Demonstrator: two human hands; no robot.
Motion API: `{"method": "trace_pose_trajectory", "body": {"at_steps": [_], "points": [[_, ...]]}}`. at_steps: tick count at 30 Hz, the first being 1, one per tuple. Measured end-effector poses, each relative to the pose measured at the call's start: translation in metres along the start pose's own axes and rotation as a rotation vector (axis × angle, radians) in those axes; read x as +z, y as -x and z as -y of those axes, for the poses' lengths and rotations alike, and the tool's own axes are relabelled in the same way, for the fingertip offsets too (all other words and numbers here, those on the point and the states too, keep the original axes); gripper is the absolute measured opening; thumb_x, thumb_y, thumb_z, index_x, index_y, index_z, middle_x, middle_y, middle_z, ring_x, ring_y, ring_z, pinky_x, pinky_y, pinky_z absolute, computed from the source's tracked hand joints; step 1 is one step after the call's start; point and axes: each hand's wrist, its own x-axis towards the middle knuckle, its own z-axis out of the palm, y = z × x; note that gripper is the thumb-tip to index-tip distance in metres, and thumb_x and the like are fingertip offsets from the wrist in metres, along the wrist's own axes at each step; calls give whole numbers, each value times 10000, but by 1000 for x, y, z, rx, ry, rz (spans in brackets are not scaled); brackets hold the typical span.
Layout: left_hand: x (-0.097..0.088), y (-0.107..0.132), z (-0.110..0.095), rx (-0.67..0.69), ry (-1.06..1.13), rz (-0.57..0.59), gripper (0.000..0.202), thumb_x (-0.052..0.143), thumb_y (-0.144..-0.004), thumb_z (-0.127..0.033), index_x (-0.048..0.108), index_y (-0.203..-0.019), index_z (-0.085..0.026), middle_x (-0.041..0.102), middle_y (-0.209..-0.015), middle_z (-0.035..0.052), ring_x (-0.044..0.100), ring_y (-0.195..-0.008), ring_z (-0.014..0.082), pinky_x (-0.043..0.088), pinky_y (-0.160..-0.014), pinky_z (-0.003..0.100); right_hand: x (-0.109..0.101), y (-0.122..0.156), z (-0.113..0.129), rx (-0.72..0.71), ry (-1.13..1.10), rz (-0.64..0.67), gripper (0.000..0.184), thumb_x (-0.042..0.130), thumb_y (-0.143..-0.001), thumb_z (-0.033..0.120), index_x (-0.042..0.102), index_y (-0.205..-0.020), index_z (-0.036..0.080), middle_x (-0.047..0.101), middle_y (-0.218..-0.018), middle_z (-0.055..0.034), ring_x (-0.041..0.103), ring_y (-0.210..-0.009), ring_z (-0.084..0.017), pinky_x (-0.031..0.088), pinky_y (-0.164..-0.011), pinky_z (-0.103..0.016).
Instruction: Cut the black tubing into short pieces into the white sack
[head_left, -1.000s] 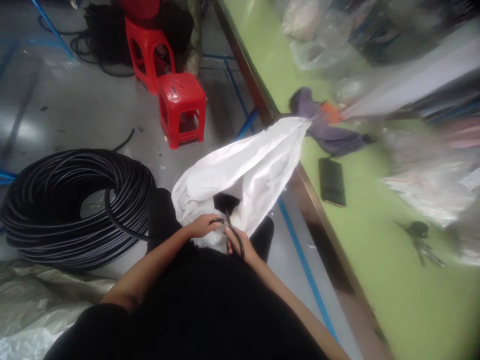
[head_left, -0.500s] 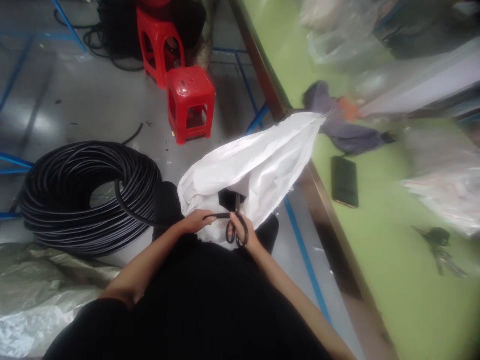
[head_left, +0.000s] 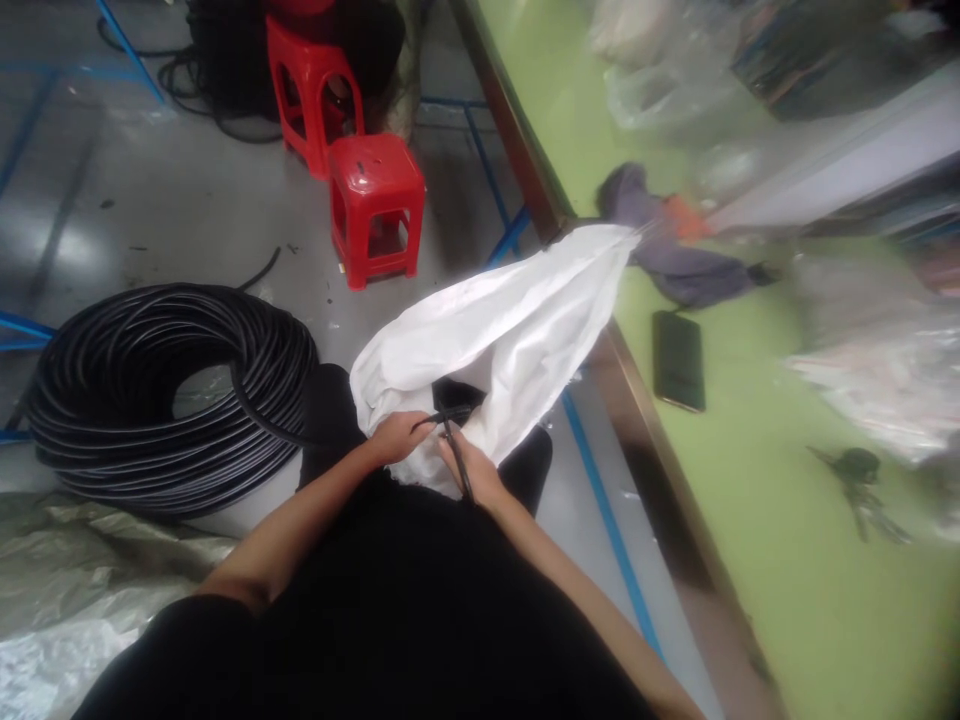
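Note:
My left hand point(head_left: 399, 438) is closed on the end part of a black cable point(head_left: 276, 428), which runs to it from a large coil point(head_left: 82, 415) on the floor at the left. In my right hand point(head_left: 478, 476) is a pair of dark-handled scissors point(head_left: 461, 468), turned nearly edge-on, close against the cable end. Whether the blades touch the cable I cannot tell. Both hands are over my lap, in front of a white woven sack point(head_left: 480, 335) that is spread across my legs and stretches up to the table edge.
Right of me runs a green-topped table point(head_left: 757, 520) with a dark phone point(head_left: 679, 360), a grey cloth point(head_left: 694, 270), blurred keys point(head_left: 862, 490) and plastic bags point(head_left: 877, 370). Two red stools point(head_left: 379, 170) stand ahead. Crumpled sheeting point(head_left: 90, 580) lies at lower left.
The scissors have turned from pointing forward, with both handle loops showing, to nearly edge-on across the cable. The cable end between my hands has tilted upward. The whole view has shifted slightly.

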Motion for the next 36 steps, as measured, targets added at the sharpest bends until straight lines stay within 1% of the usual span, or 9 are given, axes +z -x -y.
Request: {"method": "trace_pose_trajectory", "body": {"at_steps": [4, 8, 15, 18, 23, 26, 31, 34, 36], "points": [[4, -1, 4, 11, -7, 51, 338, 419, -879, -390, 599, -694, -171, 560, -637, -8, 474, -616, 127, 343, -609, 231, 3, 4, 1, -7, -42, 14, 414, 387, -904, 552, 626, -971, 220, 659, -786, -55, 622, -733, -211, 458, -658, -306], [6, -8, 11, -17, 4, 77, 337, 417, -867, -380, 593, -675, -167, 555, -627, -3, 461, -610, 132, 327, -604, 237, 8, 8, -3, 40, -132, -8, 439, 406, -878, 585, 612, -804, 204, 550, -559, -6, 560, -546, -179, 422, -523, -273], [6, -12, 19, -33, 71, 251, 316, 447, -839, -366, 586, -655, -149, 551, -619, -9, 479, -610, 124, 344, -588, 220, 12, 15, -13, 70, -102, -4, 473, 425, -859, 605, 503, -603, 215, 488, -488, 5, 512, -485, -164, 395, -492, -270], [2, -11, 18, -31, 44, 277, 323, 445, -844, -367, 595, -665, -144, 557, -625, -10, 483, -614, 119, 349, -592, 215, 10, 16, -13, 83, -7, 10, 487, 396, -868, 610, 543, -641, 204, 532, -542, -6, 545, -549, -172, 415, -545, -273], [-2, -12, 6, 33, -16, 311, 330, 447, -852, -366, 595, -661, -142, 538, -608, -13, 461, -592, 112, 335, -584, 217, 2, 12, -9, 96, 61, 75, 491, 330, -892, 611, 626, -890, 219, 587, -616, 3, 578, -587, -169, 428, -590, -272], [-2, -13, 2, 53, -49, 274, 327, 446, -853, -360, 602, -665, -142, 531, -607, -12, 447, -588, 114, 324, -569, 222, 1, 10, -9, 63, 45, 37, 496, 328, -897, 598, 631, -881, 205, 604, -635, -6, 593, -618, -179, 436, -615, -279], [2, -4, 15, 28, -16, 238, 309, 479, -841, -378, 671, -792, -141, 620, -707, 10, 520, -664, 141, 380, -634, 234, 4, 12, -20, 109, -28, -45, 512, 357, -878, 619, 640, -851, 193, 626, -651, -18, 604, -606, -185, 441, -604, -280], [8, 7, 21, 15, 99, 153, 368, 615, -764, -428, 668, -994, -145, 668, -927, 39, 571, -817, 169, 419, -734, 245, 8, 10, -26, 131, -17, -55, 444, 446, -851, 602, 639, -953, 215, 672, -769, -31, 635, -684, -196, 446, -636, -282], [15, 14, 21, -8, 145, 135, 411, 654, -727, -484, 673, -944, -135, 658, -882, 31, 563, -790, 164, 421, -713, 242, 14, 7, -28, 132, 15, -58, 430, 544, -810, 563, 604, -1070, 226, 690, -885, -52, 650, -809, -227, 449, -692, -299]]}}
